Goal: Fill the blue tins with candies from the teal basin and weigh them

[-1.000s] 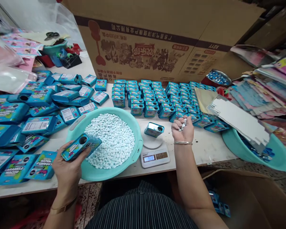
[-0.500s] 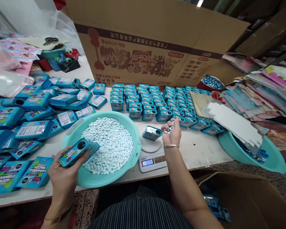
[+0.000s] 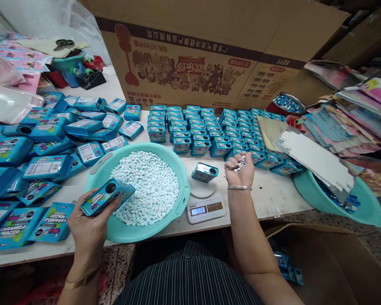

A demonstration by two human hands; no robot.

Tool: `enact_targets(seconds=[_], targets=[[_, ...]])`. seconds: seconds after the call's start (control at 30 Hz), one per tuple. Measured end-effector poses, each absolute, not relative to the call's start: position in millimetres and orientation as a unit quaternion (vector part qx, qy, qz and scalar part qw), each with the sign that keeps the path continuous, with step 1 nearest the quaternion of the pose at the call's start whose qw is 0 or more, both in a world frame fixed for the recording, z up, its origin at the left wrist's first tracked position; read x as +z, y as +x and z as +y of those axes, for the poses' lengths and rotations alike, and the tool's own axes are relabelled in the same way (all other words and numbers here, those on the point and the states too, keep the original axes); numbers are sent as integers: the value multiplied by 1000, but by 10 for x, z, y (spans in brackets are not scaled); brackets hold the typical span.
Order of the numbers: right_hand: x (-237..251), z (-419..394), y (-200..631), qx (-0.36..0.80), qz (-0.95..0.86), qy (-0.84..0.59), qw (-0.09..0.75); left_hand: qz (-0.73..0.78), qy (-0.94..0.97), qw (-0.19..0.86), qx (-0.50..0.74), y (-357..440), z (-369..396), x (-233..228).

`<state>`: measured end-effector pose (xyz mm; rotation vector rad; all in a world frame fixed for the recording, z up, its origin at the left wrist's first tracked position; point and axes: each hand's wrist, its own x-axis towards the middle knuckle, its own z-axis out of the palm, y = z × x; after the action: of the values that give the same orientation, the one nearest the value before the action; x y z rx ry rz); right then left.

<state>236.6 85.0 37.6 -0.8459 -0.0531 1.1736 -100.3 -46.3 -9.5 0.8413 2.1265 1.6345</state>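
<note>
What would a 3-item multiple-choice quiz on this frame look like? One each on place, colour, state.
1. Where does the lone tin sit?
A. on the scale
B. in the basin
C. on the floor

2. What colour are the candies in the basin?
A. red
B. white
C. black

3. What is the state of the right hand?
A. flat on the table
B. palm up, cupping loose candies
C. gripping scissors

Answers:
1 A, the tin rests on the scale's round pan above the lit display.
2 B, the heap is pale white.
3 B, small pieces lie in the upturned palm, while the left hand holds another tin over the basin's edge.
</note>
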Motion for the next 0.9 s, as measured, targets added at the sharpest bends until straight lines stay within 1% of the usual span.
enact_targets(seconds=[0.2,0.43,0.63,0.9], targets=[[295,839,2269,517,-95,-422,739,743,287,174,579,-982,-456,-52],[277,832,2124,495,-87,-444,742,755,285,171,565,-995,-476,-73],[340,841,2146,507,-61,-421,749,744,292,173,576,-1021,-475,-125],[509,769,2493,557,-77,-353,748,746,301,172,569,-1054,-490,-161]])
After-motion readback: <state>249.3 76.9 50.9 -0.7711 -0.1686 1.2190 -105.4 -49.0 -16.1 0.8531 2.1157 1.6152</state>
